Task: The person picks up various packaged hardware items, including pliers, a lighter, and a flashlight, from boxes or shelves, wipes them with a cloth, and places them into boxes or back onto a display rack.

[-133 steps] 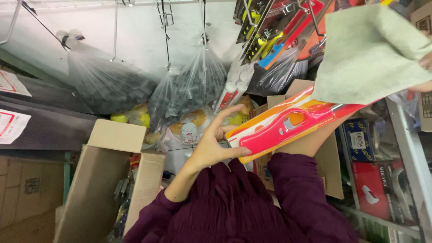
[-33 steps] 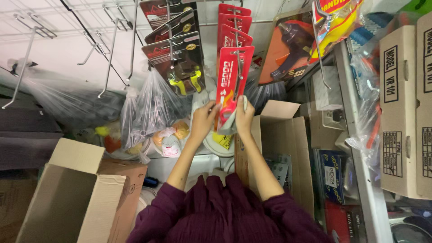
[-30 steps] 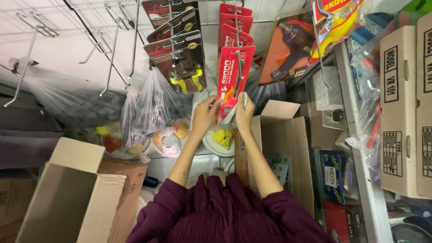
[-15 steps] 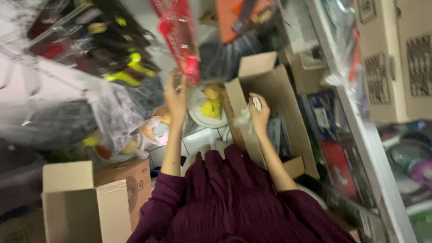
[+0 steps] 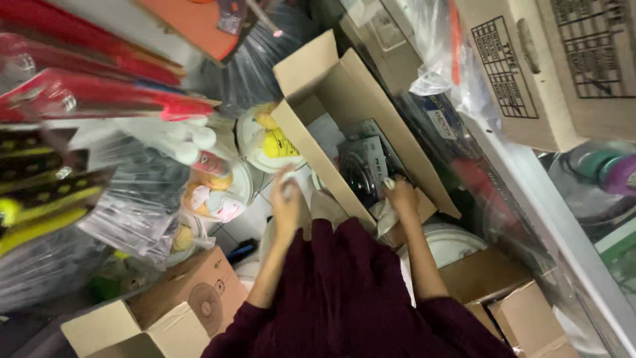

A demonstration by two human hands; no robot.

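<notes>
Two hands work at the open cardboard box (image 5: 371,126): right hand (image 5: 399,197) inside its near end, fingers pinching crumpled white paper (image 5: 385,215), left hand (image 5: 286,199) just outside, grip blurred; best lifted slowly.

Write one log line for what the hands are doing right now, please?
right hand: in open cardboard box, holding pale cloth | left hand: raised beside box, blurred, grip unclear | dark packaged item in box

- Up and left of your fingers, red carded packs (image 5: 99,99) hang in a row.
- Left of them, clear bags (image 5: 142,205) bulge with toys.
- Lower left sits a brown carton (image 5: 192,308).
- Far right, a printed carton (image 5: 550,59) rests on a shelf.
</notes>
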